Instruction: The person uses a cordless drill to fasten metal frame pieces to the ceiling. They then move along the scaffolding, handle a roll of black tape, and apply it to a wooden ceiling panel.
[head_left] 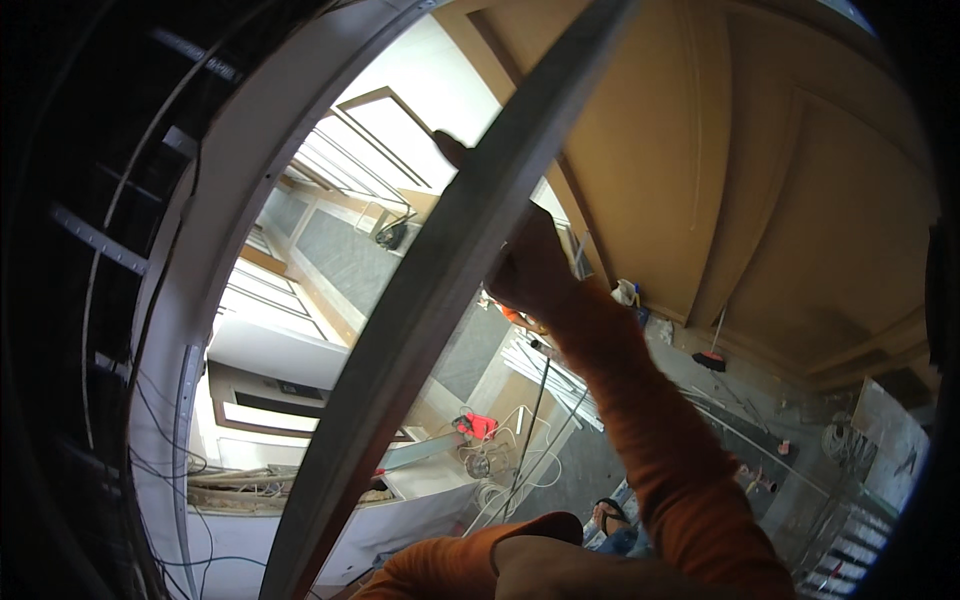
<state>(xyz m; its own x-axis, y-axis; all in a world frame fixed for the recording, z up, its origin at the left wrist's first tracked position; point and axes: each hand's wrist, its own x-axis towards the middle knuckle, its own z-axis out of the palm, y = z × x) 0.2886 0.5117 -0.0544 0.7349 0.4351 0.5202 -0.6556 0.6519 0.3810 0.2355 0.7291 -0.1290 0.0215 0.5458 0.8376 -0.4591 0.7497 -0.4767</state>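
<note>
Long, straight grey bar, apparently metal (405, 310), raised diagonally close before the wearer; right hand (535, 262) on it.
Judged stiff, hard to damage, awkward through length more than weight; smooth faces might slip. Best held near balance point, hands spread, fingers wrapped over both edges. Right grip: appears closed on the bar's right-hand edge, fingers bent. Left grip: not visible, state cannot be told.

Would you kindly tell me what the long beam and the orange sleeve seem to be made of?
The long beam: probably metal, dull grey, judging by its even faces and crisp edges, though painted wood is possible.
The orange sleeve: soft matt fabric, perhaps knitted, from its fuzzy outline and creases.
</note>
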